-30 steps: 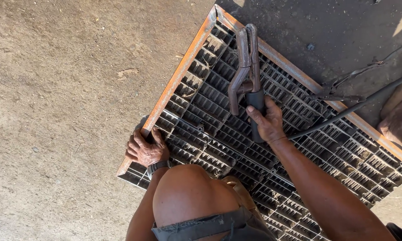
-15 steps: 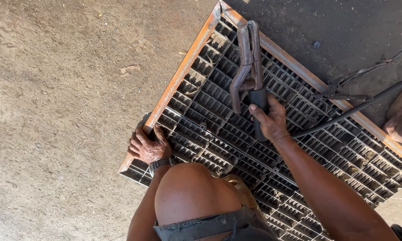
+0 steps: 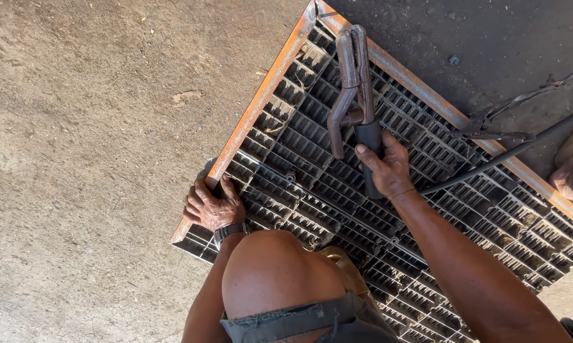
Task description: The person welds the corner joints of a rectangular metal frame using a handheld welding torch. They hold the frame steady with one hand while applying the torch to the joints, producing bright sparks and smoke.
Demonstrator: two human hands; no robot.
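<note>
Where bare concrete ground [image 3: 76, 159] meets one rusty-framed metal grating [image 3: 312, 159], the frame's near corner is pressed by the left hand [image 3: 211, 206], fingers spread flat and grasping nothing. Further right, one electrode holder [image 3: 355, 89] is gripped at its black handle by the right hand [image 3: 385, 166], above the grating; one black cable [image 3: 509, 152] is trailed rightward.

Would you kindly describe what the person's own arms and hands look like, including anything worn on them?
Both arms are bare, with no sleeves showing and no gloves. The left hand has a dark band, like a watch or bracelet, around the wrist. The right hand wears nothing at the wrist, and its forearm is bare up to the frame edge. I can make out no rings or markings on either hand.
</note>
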